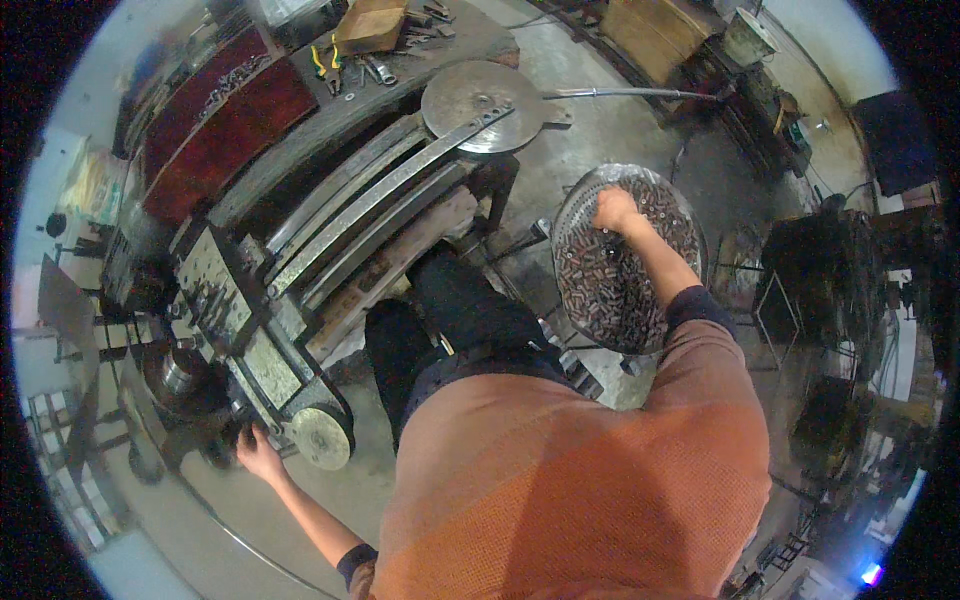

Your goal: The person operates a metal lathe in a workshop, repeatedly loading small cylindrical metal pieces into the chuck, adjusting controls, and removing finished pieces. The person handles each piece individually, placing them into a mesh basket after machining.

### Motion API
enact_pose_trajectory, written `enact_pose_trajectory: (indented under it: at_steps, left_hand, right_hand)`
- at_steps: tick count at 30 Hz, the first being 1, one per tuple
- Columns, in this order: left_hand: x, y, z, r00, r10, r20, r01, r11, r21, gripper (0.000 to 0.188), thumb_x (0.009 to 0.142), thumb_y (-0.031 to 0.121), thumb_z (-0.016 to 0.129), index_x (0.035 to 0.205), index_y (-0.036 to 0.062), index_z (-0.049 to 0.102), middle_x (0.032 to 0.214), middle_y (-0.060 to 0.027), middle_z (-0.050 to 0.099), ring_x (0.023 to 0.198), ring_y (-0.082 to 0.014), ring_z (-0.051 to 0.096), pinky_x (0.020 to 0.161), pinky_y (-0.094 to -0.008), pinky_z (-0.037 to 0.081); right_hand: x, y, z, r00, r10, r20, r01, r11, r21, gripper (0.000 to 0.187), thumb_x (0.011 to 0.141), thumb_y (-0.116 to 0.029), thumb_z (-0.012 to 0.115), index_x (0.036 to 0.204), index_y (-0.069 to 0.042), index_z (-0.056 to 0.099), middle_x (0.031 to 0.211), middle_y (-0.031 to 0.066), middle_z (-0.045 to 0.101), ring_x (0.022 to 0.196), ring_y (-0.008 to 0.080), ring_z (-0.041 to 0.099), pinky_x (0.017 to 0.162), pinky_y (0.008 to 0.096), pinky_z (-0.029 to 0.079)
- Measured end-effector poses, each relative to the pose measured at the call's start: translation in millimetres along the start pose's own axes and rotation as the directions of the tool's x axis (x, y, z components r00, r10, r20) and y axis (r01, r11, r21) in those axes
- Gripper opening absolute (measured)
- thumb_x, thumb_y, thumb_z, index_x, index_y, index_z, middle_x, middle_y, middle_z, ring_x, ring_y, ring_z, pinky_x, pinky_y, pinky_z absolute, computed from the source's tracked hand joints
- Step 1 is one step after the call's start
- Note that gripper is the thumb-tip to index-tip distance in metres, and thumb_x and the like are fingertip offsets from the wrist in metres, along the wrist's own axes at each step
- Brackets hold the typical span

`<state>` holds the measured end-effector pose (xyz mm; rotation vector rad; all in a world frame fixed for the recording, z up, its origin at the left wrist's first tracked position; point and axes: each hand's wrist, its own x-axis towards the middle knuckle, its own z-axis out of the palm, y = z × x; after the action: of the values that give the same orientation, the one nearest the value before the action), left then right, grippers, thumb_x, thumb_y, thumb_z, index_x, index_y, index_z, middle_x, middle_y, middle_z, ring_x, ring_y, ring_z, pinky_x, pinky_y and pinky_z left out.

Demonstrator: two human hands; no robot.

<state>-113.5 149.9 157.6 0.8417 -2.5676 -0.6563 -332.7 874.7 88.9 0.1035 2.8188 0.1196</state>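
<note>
My right hand (615,208) is closed over the far part of an oval metal basin (578,213). Small dark metal pieces (610,285), short and cylinder-like, fill most of this basin; whatever the fingers hold is hidden. Down at the left, my left hand (260,455) curls at a dark part low on a metal machine (270,365), beside its round end disc (322,438). What those fingers grip is too dark to make out. A long steel bar (390,200) runs from the machine to a large round metal disc (482,105).
Yellow-handled pliers (327,65) and a wooden tray (370,25) lie on the far bench. Dark red bins (230,120) stand at the far left. A metal rod (630,93) juts right from the large disc. Dark equipment (830,270) stands at the right.
</note>
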Motion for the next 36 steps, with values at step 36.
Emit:
enact_pose_trajectory:
  at_steps: [36]
  left_hand:
    - [-17.2,221.2,-30.1,0.897,0.362,0.255,-0.066,0.68,-0.73,0.023,0.083,0.02,0.058,0.078,-0.0028,0.06,0.059,-0.0084,0.057,0.056,-0.0071,0.049,0.051,-0.0259,0.041]
  right_hand:
    - [-139.4,-378.9,-241.6,-0.082,-0.876,-0.474,0.908,-0.261,0.326,0.043,0.048,-0.003,0.057,0.09,-0.007,0.065,0.09,0.0119,0.059,0.082,0.0295,0.057,0.072,0.0345,0.047]
